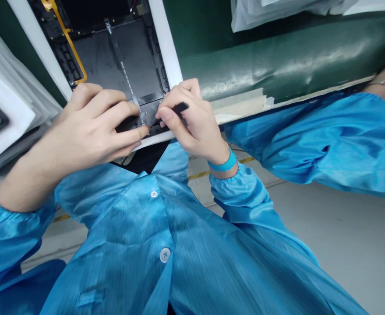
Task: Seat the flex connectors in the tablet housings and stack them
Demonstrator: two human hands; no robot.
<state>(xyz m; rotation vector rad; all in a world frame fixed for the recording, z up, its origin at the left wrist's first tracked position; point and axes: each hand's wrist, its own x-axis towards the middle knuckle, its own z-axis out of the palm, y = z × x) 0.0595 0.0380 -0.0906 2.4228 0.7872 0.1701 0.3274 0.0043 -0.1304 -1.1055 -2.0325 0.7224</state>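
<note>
My right hand [184, 120] is shut on a slim black pry tool [180, 109], with its tip down among the dark parts at the panel's lower edge. My left hand [93, 122] lies across that edge, its fingertips on a dark flat piece [128, 125]. Its thumb is hidden. Both hands are over the open back of a white-framed display panel [164, 43], which shows a black inner plate [113, 57], a thin strip with printed marks [126, 78] and a yellow flex cable [68, 43]. My hands hide the panel's lower middle.
A green mat [271, 65] covers the bench, with pale tape along its front edge. White foam-edged panels [5, 105] are stacked at the left. A co-worker's blue sleeve [317, 140] reaches in from the right. A grey floor with a yellow line lies below.
</note>
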